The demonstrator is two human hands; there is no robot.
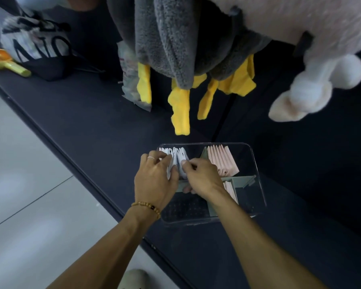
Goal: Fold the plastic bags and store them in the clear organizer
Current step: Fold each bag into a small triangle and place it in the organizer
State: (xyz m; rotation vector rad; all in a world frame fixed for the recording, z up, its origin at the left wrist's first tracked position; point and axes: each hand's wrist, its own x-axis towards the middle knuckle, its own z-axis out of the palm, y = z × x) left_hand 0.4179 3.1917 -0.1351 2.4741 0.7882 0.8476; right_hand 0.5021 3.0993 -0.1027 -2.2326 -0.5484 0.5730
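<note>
From above, the clear organizer (252, 163) sits on the dark desk (92, 126). Both hands are in its far-left compartment: the left hand (154, 178) and right hand (202, 176) have fingers curled around the folded white bags (178, 158). Folded pink bags (223, 161) stand in the neighbouring compartment.

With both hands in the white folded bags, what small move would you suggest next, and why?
Probably press the white folded plastic bags down and together: the left hand and right hand pinch them, splayed, in the far-left compartment of the clear plastic organizer.
</note>
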